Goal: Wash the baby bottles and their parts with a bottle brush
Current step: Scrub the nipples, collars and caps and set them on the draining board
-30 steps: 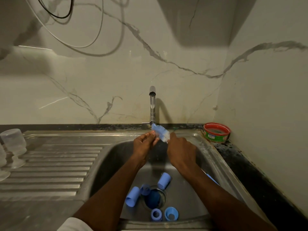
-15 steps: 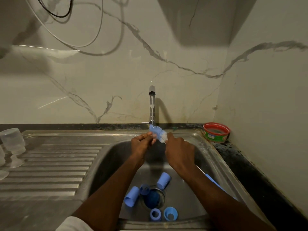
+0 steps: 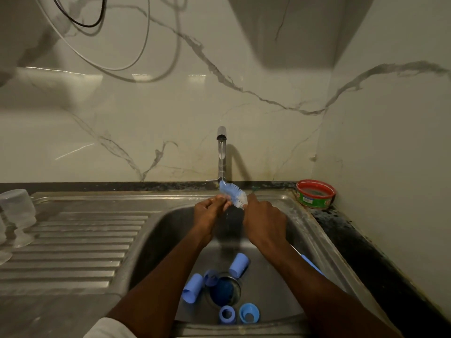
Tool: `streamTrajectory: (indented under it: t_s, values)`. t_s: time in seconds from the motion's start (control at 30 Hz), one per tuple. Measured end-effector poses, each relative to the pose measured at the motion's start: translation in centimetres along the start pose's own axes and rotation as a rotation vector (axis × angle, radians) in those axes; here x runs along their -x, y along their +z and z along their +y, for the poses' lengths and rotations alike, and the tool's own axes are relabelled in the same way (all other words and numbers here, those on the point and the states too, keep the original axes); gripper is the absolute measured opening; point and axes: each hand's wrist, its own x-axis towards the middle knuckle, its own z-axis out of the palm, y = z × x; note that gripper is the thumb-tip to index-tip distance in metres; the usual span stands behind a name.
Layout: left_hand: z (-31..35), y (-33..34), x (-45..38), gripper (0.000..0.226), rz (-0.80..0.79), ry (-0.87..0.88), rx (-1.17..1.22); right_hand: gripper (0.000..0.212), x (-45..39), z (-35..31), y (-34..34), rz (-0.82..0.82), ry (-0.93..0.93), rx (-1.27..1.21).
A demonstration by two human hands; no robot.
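Rings (image 3: 227, 314), caps (image 3: 192, 288) and other blue bottle parts lie round the drain in the sink (image 3: 156, 230). Above them the right hand (image 3: 264, 220) grips the bottle brush (image 3: 233, 193), while the left hand (image 3: 211, 209) pinches its bristles under the running tap (image 3: 221, 152).

Dim, warm light from above; glare streaks on marble wall (image 3: 146, 118). Tap (image 3: 221, 152) casts shadow rightward. Sink (image 3: 170, 230) basin dark. Wide-angle bending at edges, slight softness.
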Motion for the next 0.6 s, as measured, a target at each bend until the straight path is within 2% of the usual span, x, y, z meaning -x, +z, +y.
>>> streamTrajectory:
  t_s: [0.1,0.27,0.47,0.6]
  values:
    - [0.0,-0.1,-0.1,0.018,0.0,-0.017,0.042,0.036,0.0,0.0,0.1,0.017,0.003,0.016]
    - [-0.4,-0.4,-0.3,0.014,0.053,0.01,-0.09,0.044,-0.2,-0.2,0.8,0.001,0.01,0.045]
    - [-0.5,-0.7,-0.5,0.009,0.107,0.104,-0.29,0.042,-0.2,-0.4,1.5,0.015,0.002,0.045]
    - [-0.8,-0.4,-0.4,0.021,0.062,0.153,-0.445,0.04,-0.3,-0.4,1.9,0.032,0.001,0.043]
